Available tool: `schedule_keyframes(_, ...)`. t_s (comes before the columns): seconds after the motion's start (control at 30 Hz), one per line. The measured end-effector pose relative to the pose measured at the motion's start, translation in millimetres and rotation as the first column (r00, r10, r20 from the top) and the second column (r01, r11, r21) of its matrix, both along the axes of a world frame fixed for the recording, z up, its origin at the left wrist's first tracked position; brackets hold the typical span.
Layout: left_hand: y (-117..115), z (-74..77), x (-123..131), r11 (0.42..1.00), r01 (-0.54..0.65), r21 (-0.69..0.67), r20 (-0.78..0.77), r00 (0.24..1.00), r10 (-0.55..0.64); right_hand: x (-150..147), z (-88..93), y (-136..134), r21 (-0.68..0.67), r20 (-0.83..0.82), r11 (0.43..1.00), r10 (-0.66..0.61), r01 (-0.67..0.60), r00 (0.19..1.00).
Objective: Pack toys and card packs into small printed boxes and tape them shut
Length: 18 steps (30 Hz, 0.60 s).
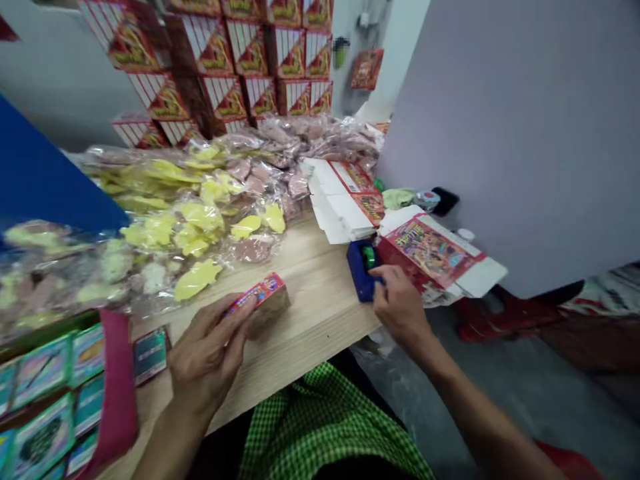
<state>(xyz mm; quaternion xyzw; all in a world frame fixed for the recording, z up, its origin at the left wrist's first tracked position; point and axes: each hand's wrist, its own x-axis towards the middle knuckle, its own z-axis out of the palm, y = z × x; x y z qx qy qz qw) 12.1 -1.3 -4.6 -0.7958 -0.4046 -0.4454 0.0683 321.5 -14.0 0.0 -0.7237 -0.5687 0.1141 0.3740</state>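
Note:
My left hand (210,353) holds a small box (265,300) with a pink and red printed face, its far end resting near the wooden tabletop (310,313). My right hand (400,307) grips a blue tape dispenser (363,270) with a green roll showing in it. Just beyond that hand lies a flat, unfolded red printed carton (430,250). A stack of white and red carton blanks (345,200) sits at the table's far side.
Plastic bags of yellow and pink pieces (200,213) cover the table's far left. Teal printed boxes (43,400) sit at lower left. Stacked red boxes (225,67) rise behind. A grey partition (510,133) stands at right, and the table edge drops to a concrete floor (400,373).

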Motion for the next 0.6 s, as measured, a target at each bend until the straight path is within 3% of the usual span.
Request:
schedule_keyframes(0.07,0.3,-1.0,7.9,1.0,0.029,-0.011,0.02,0.999,-0.029,20.8,-6.6,-0.5,-0.215,-0.118,0.96,-0.21,0.182,0.971)
schedule_keyframes(0.1,0.7,-0.8,11.4,0.999,0.044,-0.008,0.028,0.999,-0.044,26.1,-9.3,1.0,-0.31,-0.186,0.928,-0.274,0.209,0.943)
schedule_keyframes(0.2,2.5,1.5,18.1,0.997,0.071,-0.022,0.046,0.997,-0.07,27.8,-12.6,8.3,-0.422,-0.369,0.893,-0.323,0.153,0.872)
schedule_keyframes(0.4,5.1,2.7,16.2,0.995,0.092,-0.033,0.04,0.995,-0.09,23.9,-1.3,7.4,-0.338,-0.624,0.939,-0.278,0.069,0.73)
schedule_keyframes(0.5,6.6,1.7,15.0,0.996,0.09,-0.024,0.039,0.995,-0.089,25.8,-9.0,-0.1,-0.233,-0.721,0.972,-0.192,0.028,0.666)
schedule_keyframes(0.6,8.1,0.8,14.8,0.996,0.09,-0.02,0.037,0.995,-0.089,23.0,-32.7,-7.4,-0.152,-0.641,0.986,-0.147,0.063,0.753)
